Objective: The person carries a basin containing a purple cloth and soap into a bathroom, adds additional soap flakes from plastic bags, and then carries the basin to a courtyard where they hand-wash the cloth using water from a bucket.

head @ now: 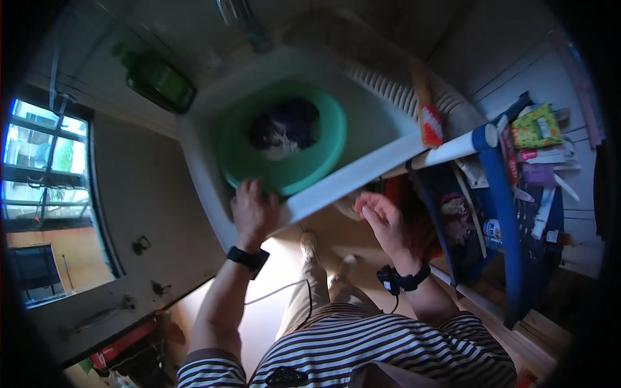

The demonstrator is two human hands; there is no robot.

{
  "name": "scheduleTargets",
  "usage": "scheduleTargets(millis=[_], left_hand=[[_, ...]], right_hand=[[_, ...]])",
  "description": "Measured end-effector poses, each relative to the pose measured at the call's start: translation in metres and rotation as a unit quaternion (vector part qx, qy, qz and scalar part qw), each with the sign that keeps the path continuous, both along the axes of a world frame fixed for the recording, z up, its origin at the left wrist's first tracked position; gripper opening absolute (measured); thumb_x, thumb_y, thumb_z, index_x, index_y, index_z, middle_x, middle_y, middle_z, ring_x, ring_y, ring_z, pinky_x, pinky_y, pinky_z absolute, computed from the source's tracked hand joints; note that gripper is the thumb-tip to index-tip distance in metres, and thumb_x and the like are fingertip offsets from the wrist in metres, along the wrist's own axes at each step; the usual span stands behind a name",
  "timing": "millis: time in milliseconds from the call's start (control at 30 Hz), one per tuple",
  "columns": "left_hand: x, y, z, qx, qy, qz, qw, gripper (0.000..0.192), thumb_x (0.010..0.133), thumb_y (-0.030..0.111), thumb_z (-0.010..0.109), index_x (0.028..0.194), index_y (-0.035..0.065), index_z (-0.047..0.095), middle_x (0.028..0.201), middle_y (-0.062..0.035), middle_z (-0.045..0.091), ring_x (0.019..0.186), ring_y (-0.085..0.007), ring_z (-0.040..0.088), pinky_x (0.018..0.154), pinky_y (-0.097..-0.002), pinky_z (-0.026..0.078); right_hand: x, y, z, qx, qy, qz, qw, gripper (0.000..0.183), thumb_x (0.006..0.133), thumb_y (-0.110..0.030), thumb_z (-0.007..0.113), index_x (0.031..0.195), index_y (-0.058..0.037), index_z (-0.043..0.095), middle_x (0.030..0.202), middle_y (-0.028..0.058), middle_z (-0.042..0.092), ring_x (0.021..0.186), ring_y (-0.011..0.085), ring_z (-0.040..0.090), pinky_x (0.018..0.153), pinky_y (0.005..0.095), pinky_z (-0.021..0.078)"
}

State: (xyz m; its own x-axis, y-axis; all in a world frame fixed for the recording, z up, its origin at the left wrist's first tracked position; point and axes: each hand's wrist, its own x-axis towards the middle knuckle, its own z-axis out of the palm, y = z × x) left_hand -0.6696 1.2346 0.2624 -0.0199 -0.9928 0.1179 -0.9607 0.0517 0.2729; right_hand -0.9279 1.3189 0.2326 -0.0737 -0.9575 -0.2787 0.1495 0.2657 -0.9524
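Note:
My left hand (254, 211) rests on the near rim of a green plastic basin (330, 160), its fingers over the edge; whether it grips the rim is hard to tell. The basin stands in a white laundry sink (354, 182) and holds a bunched dark purple cloth (291, 121) with a pale patch. My right hand (383, 218) hangs in the air outside the sink's front edge, fingers curled, with nothing visible in it. A wooden-handled brush (429, 121) with a red and white part lies at the sink's right side, by the ribbed washboard surface (388, 89).
A green bottle (162, 82) stands at the sink's back left, and a faucet (242, 22) is above the basin. At right, a blue-and-white rack (509, 218) holds tubes, packets and a small bottle. A barred window (48, 160) is at left.

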Motion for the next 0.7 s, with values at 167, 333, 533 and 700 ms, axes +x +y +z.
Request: scheduleTargets(millis=[167, 333, 533, 700], left_hand=[[-0.012, -0.003, 0.003, 0.015, 0.018, -0.029, 0.999, 0.037, 0.076, 0.025, 0.053, 0.107, 0.0054, 0.053, 0.112, -0.0141, 0.051, 0.106, -0.0286, 0.047, 0.085, -0.0444, 0.039], [-0.001, -0.001, -0.005, 0.004, 0.051, -0.036, 0.998, 0.036, 0.078, 0.022, 0.051, 0.109, 0.0055, 0.052, 0.114, -0.0134, 0.05, 0.111, -0.028, 0.044, 0.087, -0.0457, 0.037], [0.014, -0.015, -0.002, -0.05, 0.041, -0.061, 0.996, 0.033, 0.08, 0.015, 0.049, 0.112, 0.0075, 0.05, 0.115, -0.0128, 0.049, 0.112, -0.0288, 0.043, 0.087, -0.0478, 0.037], [0.051, -0.049, 0.031, -0.176, 0.07, -0.008, 0.982, 0.037, 0.078, 0.006, 0.05, 0.115, 0.0061, 0.047, 0.115, -0.0142, 0.049, 0.109, -0.0302, 0.045, 0.086, -0.043, 0.039]], right_hand=[[0.014, -0.111, 0.001, -0.074, 0.116, -0.139, 0.981, 0.059, 0.077, -0.023, 0.064, 0.123, 0.0024, 0.036, 0.122, 0.0199, 0.044, 0.114, 0.0302, 0.043, 0.09, 0.035, 0.038], [0.044, -0.158, 0.045, 0.185, 0.044, -0.092, 0.977, 0.045, 0.074, -0.016, 0.065, 0.11, 0.0015, 0.044, 0.112, 0.0174, 0.05, 0.104, 0.0303, 0.05, 0.085, 0.0447, 0.0421], [0.042, -0.173, 0.009, 0.187, -0.208, -0.085, 0.956, 0.02, 0.073, -0.004, 0.062, 0.092, -0.0061, 0.054, 0.092, 0.008, 0.055, 0.081, 0.024, 0.056, 0.064, 0.0335, 0.0509], [0.059, -0.157, 0.024, 0.238, -0.195, -0.16, 0.938, 0.021, 0.067, -0.002, 0.063, 0.082, -0.0103, 0.05, 0.083, 0.0034, 0.046, 0.075, 0.0161, 0.048, 0.057, 0.0246, 0.0452]])
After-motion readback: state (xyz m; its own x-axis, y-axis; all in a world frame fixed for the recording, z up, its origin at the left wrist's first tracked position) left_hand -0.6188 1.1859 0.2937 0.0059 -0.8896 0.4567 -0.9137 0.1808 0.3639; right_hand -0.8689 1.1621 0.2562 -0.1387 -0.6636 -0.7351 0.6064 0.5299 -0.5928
